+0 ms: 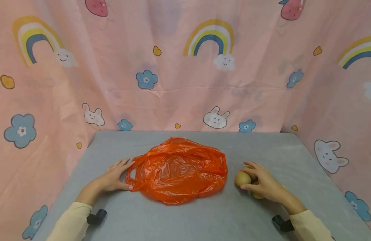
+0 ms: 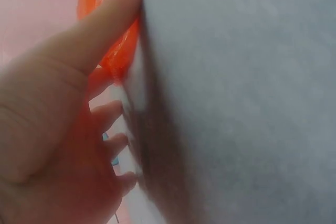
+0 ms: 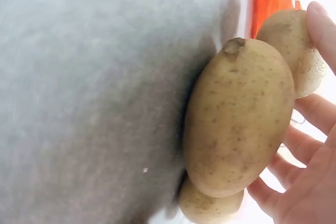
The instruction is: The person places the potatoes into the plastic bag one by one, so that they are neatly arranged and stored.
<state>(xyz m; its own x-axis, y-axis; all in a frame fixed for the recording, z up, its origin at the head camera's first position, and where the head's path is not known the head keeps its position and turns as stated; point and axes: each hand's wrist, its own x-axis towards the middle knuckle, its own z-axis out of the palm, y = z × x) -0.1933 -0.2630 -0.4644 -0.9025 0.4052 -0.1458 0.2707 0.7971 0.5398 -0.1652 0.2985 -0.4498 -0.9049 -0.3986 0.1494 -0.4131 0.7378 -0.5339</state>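
An orange plastic bag [image 1: 179, 174] lies spread on the grey table with its mouth gaping. My left hand [image 1: 114, 175] is at the bag's left end, thumb and fingers spread around the handle loops with the fingertips at the plastic. My right hand [image 1: 264, 184] is over several potatoes right of the bag, its thumb and fingers around the leftmost potato [image 1: 242, 179]. In the right wrist view, a large potato [image 3: 239, 119] lies nearest the camera, with a smaller potato [image 3: 210, 205] partly hidden beside it. The hand covers part of the group in the head view.
The grey table [image 1: 179, 221] ends at a pink printed curtain [image 1: 173, 100], which hangs behind it and along both sides. A black wrist camera [image 1: 96, 217] is strapped at the left sleeve, another black camera [image 1: 282, 223] at the right.
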